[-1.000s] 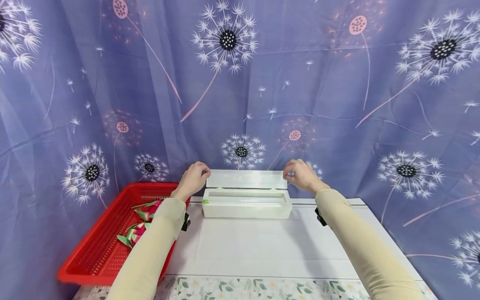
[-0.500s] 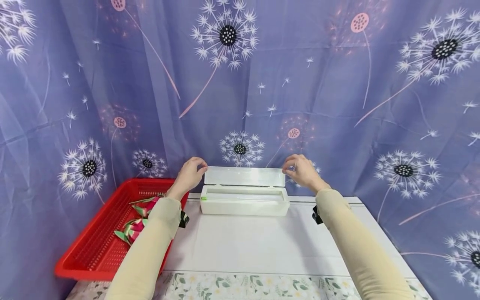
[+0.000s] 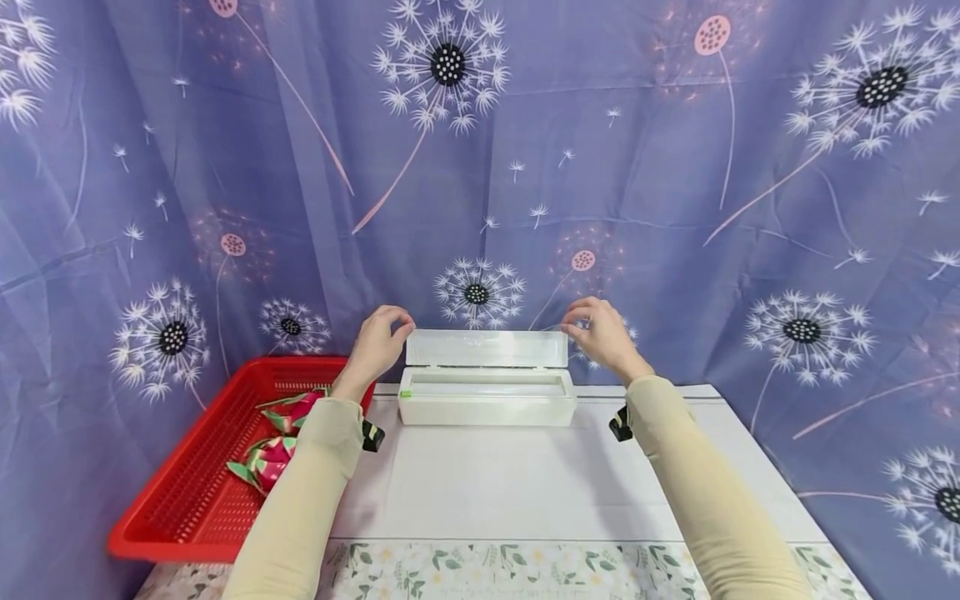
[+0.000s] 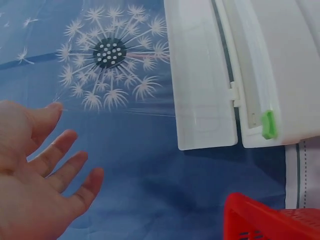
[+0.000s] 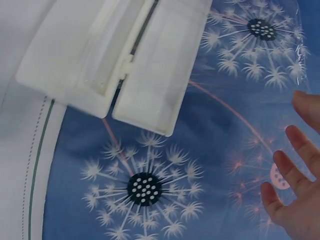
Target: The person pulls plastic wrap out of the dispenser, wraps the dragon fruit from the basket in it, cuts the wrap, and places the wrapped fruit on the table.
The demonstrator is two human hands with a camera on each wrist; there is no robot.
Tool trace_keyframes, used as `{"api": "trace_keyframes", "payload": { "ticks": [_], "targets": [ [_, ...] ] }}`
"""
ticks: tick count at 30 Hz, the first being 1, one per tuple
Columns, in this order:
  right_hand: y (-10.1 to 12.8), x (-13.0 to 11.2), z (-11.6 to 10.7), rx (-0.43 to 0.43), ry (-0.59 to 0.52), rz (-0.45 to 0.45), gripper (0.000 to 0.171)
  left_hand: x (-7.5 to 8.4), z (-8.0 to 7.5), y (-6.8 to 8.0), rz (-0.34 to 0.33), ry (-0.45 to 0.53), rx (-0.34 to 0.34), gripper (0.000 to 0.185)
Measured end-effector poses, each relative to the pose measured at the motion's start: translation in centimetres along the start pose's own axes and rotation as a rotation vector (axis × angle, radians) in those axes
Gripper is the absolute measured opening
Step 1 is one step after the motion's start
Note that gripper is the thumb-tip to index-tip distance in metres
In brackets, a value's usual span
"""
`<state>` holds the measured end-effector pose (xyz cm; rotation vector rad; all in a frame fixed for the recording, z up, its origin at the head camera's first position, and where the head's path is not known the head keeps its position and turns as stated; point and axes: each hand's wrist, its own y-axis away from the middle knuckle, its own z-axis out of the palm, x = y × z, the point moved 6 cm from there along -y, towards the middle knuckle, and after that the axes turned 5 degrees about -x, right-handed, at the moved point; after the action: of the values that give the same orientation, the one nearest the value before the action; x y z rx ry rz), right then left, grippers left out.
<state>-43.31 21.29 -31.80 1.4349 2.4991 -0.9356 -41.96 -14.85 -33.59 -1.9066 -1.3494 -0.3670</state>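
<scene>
A white plastic wrap dispenser (image 3: 487, 412) stands at the back of the white table surface, its lid (image 3: 487, 348) tipped back upright. A small green tab (image 4: 269, 125) sits at the dispenser's left end. My left hand (image 3: 377, 348) is raised by the lid's upper left corner, thumb and forefinger pinching the edge of clear plastic wrap (image 4: 135, 112). By the upper right corner, my right hand (image 3: 604, 337) pinches the other side of this wrap. The thin film is hard to make out against the curtain. Other fingers of both hands are spread loosely.
On the left stands a red plastic basket (image 3: 172, 546) with dragon fruit (image 3: 272, 461) in it, partly behind the left sleeve. A blue dandelion curtain (image 3: 645, 167) hangs close behind the dispenser. Floral cloth (image 3: 465, 571) runs along the front edge.
Both hands have risen slightly relative to the dispenser, keeping their pinch. The head view has tilted a little, shifting the whole scene upward. The dispenser and basket stay in place.
</scene>
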Motion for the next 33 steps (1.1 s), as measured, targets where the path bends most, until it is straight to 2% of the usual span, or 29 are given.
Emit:
{"api": "trace_keyframes", "payload": {
  "ticks": [14, 25, 33],
  "targets": [
    [-0.3, -0.6, -1.6, 0.128, -0.068, 0.011, 0.009, 1.2, -1.2, -0.4, 0.032, 0.030, 0.029, 0.013],
    [-0.6, -1.2, -2.7, 0.109, -0.060, 0.030, 0.011, 2.1, -3.1, -0.8, 0.015, 0.033, -0.002, 0.013],
    [-0.6, -2.1, -3.6, 0.063, -0.015, 0.000, 0.010, 2.4, -3.7, -0.6, -0.009, 0.063, -0.004, 0.014]
  ]
}}
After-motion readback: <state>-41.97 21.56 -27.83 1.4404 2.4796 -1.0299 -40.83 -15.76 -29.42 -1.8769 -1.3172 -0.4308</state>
